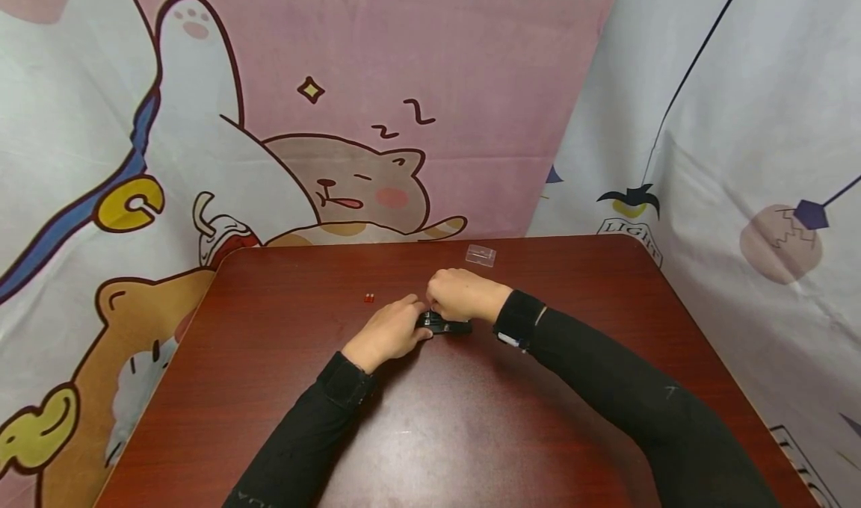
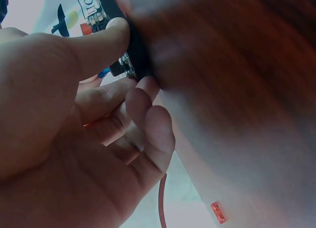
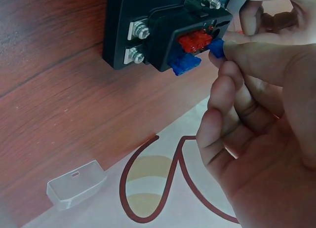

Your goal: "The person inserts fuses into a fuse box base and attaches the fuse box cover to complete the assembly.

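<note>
A black fuse box [image 3: 160, 45] with metal screw terminals sits on the table between the hands. My left hand [image 1: 390, 330] grips its left end, thumb on the base edge in the left wrist view. In the right wrist view, a red blade fuse [image 3: 195, 41] and a blue blade fuse [image 3: 185, 64] are seated side by side in the box. Another blue blade fuse [image 3: 217, 48] is pinched between the thumb and fingers of my right hand [image 1: 467, 294], right against the box's face beside the red one. Whether its blades are in the slots is hidden.
A clear plastic cover [image 1: 480, 255] lies near the table's back edge. Small red fuse-like pieces [image 1: 368, 298] lie on the table left of the box. Behind the brown table [image 1: 269, 418] hangs a printed cloth [image 1: 471, 82].
</note>
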Tool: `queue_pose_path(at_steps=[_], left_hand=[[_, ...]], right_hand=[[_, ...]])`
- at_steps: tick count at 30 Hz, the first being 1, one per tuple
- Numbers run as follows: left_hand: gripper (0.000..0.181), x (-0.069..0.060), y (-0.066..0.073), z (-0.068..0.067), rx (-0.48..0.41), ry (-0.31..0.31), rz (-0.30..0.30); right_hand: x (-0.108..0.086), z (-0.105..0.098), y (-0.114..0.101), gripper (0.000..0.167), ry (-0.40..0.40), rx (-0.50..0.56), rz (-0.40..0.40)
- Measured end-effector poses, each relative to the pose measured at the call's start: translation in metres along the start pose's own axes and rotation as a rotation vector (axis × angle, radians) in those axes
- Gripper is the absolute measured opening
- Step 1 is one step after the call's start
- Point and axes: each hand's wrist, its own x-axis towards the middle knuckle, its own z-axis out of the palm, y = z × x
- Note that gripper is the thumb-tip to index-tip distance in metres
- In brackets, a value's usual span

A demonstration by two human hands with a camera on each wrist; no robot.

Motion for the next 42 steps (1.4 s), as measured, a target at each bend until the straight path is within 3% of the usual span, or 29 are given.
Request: queue_pose_path(at_steps=[21,29,34,35,41,42], left_hand=[[0.041,-0.002,0.0,0.0,0.007,0.026,0.028],[0.04,-0.001,0.0,0.002,0.014,0.013,0.005],[0.04,0.0,0.0,0.002,0.017,0.017,0.017],[0.042,0.004,-0.009,0.009,0.012,0.029,0.036],[0.046,0.004,-0.009,0.008,0.002,0.027,0.025],[0.044,0.001,0.001,0.0,0.006,0.013,0.001]], right_hand=[[0.005,0.001,-0.009,0.021,0.029,-0.081,0.01],[-0.001,0.0,0.005,0.016,-0.006,0.062,0.028],[-0.009,-0.006,0.016,0.016,0.038,0.116,0.021],[-0.01,-0.008,0.018,0.017,0.046,0.119,0.025],[-0.023,-0.014,0.03,0.024,0.078,0.144,0.045],[-0.025,-0.013,0.032,0.025,0.088,0.148,0.047]])
